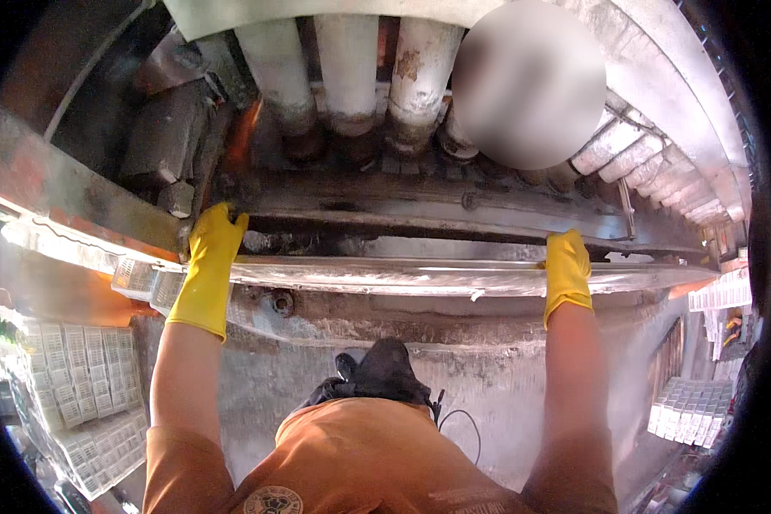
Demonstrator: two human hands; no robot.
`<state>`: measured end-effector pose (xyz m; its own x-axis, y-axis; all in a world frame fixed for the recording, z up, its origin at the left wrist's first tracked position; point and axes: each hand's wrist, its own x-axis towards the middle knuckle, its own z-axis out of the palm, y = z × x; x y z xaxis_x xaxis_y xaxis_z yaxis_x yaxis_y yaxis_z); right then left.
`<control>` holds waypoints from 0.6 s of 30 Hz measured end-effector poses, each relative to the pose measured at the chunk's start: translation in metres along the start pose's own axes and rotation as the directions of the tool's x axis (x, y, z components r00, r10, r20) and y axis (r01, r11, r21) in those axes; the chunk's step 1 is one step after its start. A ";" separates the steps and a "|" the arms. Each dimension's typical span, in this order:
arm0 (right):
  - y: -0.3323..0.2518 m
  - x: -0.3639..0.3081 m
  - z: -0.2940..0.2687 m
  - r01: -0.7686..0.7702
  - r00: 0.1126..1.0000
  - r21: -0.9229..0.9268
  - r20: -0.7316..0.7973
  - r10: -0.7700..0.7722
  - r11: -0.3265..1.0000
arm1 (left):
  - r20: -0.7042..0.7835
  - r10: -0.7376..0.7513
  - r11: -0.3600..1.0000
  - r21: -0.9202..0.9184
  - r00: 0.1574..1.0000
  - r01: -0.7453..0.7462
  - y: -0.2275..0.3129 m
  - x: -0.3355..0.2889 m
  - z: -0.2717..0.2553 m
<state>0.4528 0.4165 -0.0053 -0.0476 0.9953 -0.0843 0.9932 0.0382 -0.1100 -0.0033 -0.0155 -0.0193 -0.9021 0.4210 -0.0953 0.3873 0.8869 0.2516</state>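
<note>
**Spanning the shiny rail [420,276]: yellow gloves [204,287] set wide, L & R!**

Nearest the cam, orange shirt [368,450] fills bottom ctr, dark trousers [390,368] just beyond it, thin black cable [475,424] looping off to the R. Bare forearms run up either side, and here come the gloves!

L hand [218,231], at the L end of the long dark beam [437,201]: fingers bent over, touching dark metal there; full grip or just resting, can't tell. R hand [567,255], well apart from the L one: wrist crosses above the rail, fingers curled at the beam's near edge; what's under them is hidden, so can't tell if it's clenched on anything.

Rail itself lies approx. crosswise, mid-pic, pale & scuffed, on the near side of the beam w/ a dark gap [317,244] between the two. Round metal fitting [283,301] just below the rail, L of ctr.

Out wide: stacked white baskets [86,368] low on the L, more white baskets [690,411] on the R, both well clear of the hands.

Farther back, past the beam: fat pale pipes [347,73] in a row, stained dark at the bottom; orange glow [248,124] L of them, beside a dark block [158,137]. Pale metal hood [218,13] up top!
</note>
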 end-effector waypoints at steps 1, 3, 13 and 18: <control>-0.006 -0.004 -0.003 -0.008 1.000 -0.013 0.008 0.008 1.000 | 0.001 0.007 1.000 0.003 1.000 -0.007 0.002 0.002 -0.002; -0.013 0.009 -0.002 -0.050 0.997 -0.042 0.055 0.053 0.998 | -0.023 0.020 0.999 0.028 1.000 -0.019 0.008 0.003 -0.005; -0.024 0.034 0.008 -0.118 0.990 -0.019 0.073 0.119 0.993 | -0.139 0.002 0.998 -0.057 0.990 -0.010 0.008 0.016 -0.003; -0.018 0.038 0.016 -0.127 0.986 -0.018 0.104 0.128 0.992 | -0.177 -0.035 0.999 -0.017 0.984 0.033 0.008 0.018 -0.002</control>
<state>0.4312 0.4522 -0.0223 0.0695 0.9772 -0.2007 0.9929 -0.0872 -0.0808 -0.0172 -0.0009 -0.0172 -0.9346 0.3492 0.0674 0.3542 0.8969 0.2648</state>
